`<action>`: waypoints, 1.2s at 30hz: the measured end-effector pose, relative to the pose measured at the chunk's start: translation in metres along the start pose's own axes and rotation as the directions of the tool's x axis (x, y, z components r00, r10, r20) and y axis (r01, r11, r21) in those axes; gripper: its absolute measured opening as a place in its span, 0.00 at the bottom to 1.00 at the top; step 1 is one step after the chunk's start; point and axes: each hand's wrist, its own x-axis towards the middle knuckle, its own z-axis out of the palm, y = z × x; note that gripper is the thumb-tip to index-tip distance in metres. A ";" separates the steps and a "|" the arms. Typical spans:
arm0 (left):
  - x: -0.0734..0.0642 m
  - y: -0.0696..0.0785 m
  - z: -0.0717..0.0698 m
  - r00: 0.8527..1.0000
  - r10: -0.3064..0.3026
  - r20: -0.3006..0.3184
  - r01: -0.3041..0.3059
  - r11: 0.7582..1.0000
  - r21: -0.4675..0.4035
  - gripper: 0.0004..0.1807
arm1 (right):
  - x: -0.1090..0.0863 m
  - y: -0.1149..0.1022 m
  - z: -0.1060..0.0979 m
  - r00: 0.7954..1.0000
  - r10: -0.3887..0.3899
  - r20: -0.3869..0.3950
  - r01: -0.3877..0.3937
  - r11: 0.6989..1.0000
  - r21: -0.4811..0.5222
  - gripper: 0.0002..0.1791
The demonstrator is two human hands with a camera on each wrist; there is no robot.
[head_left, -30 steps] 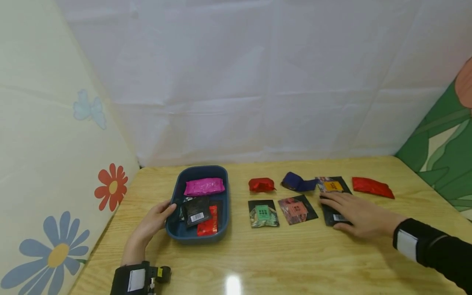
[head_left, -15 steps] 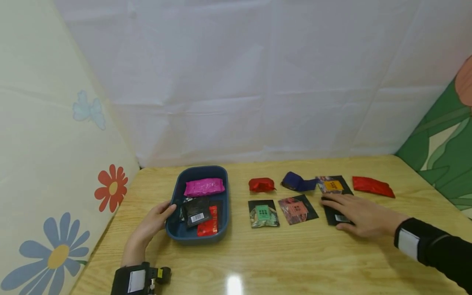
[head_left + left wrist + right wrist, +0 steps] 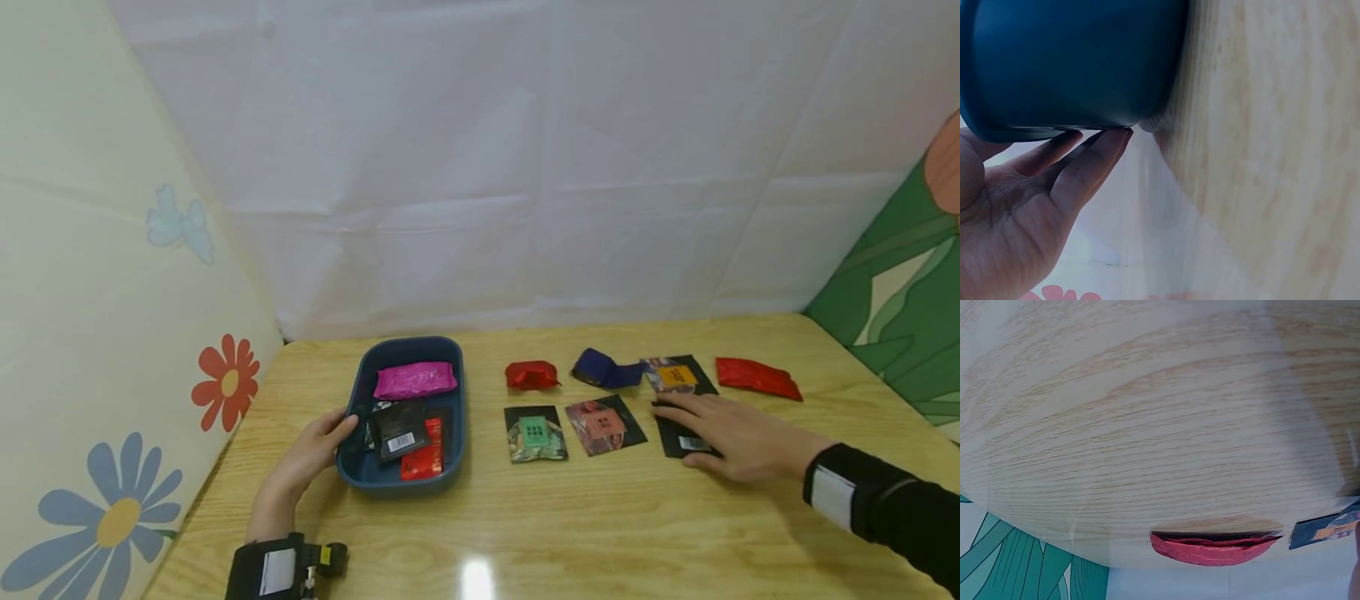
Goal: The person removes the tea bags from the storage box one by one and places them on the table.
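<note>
A dark blue plastic basin (image 3: 456,450) stands on the left of the table. My left hand (image 3: 318,446) grips its left side, thumb at the rim; in the left wrist view the fingers (image 3: 1088,172) lie against the outer wall. Inside are a pink packet (image 3: 416,380), a black sachet (image 3: 401,427) and a red sachet (image 3: 423,460). On the right, my right hand (image 3: 738,437) rests over a flat black sachet (image 3: 675,439) with a barcode label, fingers extended and covering part of it. Just behind lies a black sachet with an orange label (image 3: 677,377).
Two flat sachets, one with a green label (image 3: 536,432) and one with a pink label (image 3: 604,423), lie mid-table. Behind them are a small red packet (image 3: 532,376) and a dark blue wrapper (image 3: 603,371). A long red packet (image 3: 757,378) lies at the right.
My right hand and the black sachet under it have shifted slightly to the right. The left hand and the basin have stayed in place.
</note>
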 end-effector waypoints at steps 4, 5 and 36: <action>0.000 0.000 0.000 1.000 0.004 -0.003 -0.004 1.000 0.004 0.32 | 0.000 0.001 0.001 1.000 -0.015 -0.016 0.015 1.000 -0.020 0.37; 0.000 0.000 0.000 1.000 0.004 -0.004 -0.004 1.000 0.005 0.32 | 0.000 0.001 0.001 0.999 -0.026 -0.031 0.024 0.999 -0.037 0.37; 0.000 0.000 0.000 1.000 0.012 0.001 -0.012 1.000 -0.011 0.31 | 0.101 -0.092 -0.027 0.936 -0.249 -0.249 0.264 0.964 0.028 0.34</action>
